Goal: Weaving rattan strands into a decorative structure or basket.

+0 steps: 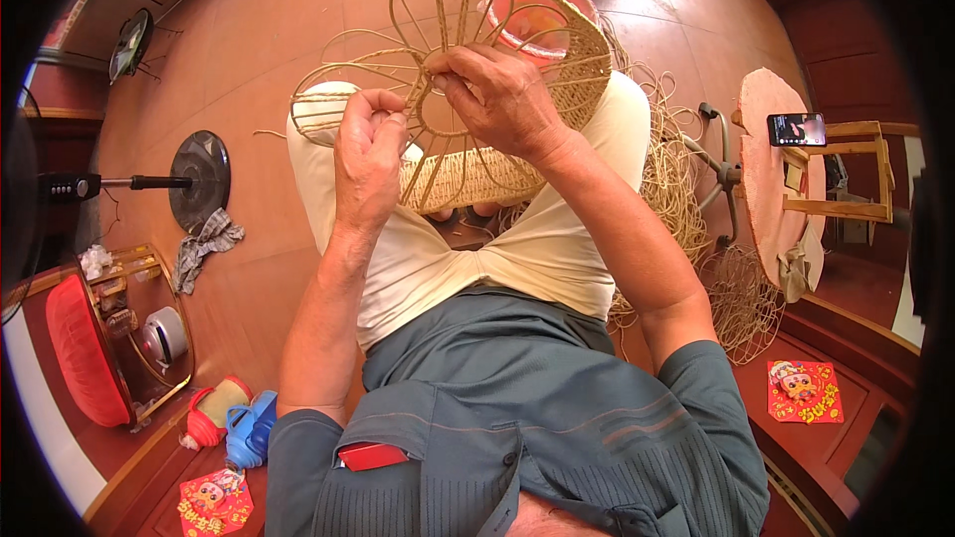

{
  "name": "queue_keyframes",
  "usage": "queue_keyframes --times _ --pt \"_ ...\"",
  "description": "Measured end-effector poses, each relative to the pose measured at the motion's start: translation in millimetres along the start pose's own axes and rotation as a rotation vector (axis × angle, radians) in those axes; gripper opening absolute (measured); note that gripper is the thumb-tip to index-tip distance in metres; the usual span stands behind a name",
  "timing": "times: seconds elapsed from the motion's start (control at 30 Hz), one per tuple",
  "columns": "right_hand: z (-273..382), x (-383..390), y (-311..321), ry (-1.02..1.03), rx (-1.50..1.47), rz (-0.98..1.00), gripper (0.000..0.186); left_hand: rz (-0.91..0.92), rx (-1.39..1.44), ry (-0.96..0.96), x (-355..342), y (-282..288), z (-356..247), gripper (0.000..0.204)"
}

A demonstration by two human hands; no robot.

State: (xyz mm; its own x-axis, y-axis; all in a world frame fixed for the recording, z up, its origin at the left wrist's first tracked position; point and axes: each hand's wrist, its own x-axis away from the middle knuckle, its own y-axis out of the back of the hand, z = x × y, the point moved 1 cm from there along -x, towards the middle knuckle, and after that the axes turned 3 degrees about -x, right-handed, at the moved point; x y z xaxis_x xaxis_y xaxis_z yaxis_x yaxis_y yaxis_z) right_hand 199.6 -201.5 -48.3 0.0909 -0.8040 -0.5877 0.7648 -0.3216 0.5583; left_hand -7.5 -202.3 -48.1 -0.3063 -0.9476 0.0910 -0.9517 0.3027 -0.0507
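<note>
So from my remote feed, the biggest thing in view is the reddish tiled floor (269,30), with the person sitting over it in cream shorts and a grey-green shirt. Propped on their knees is a half-woven wicker basket frame (477,89), tilted up on its edge so the bare spokes fan toward the camera and the woven band curves round the far and lower side. Both forearms come up from the bottom of the picture and bend in toward the frame. The right hand (502,99) sits over the hub where the spokes meet, fingers curled down and pinching a strand against the spokes, so it's clamped on the frame there. The left hand (368,154) is just beside it, lower left, closed in a loose fist around a thin cane strand (328,99) that runs off to the looped spokes on the left. A heap of loose cane (676,179) lies on the floor by the right knee, near a wire stand. Off left there's a fan base (201,179) with a grey rag (204,244) just beside it.
</note>
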Motion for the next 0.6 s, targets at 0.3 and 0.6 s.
queue_keyframes --times 0.3,0.6 --pt "-2 2 2 0.032 0.001 0.003 0.036 -0.038 0.097 -0.016 3 0 -1 0.016" --pt "13 -1 -2 -0.04 0.115 0.027 0.038 -0.051 0.005 -0.067 5 1 3 0.016"
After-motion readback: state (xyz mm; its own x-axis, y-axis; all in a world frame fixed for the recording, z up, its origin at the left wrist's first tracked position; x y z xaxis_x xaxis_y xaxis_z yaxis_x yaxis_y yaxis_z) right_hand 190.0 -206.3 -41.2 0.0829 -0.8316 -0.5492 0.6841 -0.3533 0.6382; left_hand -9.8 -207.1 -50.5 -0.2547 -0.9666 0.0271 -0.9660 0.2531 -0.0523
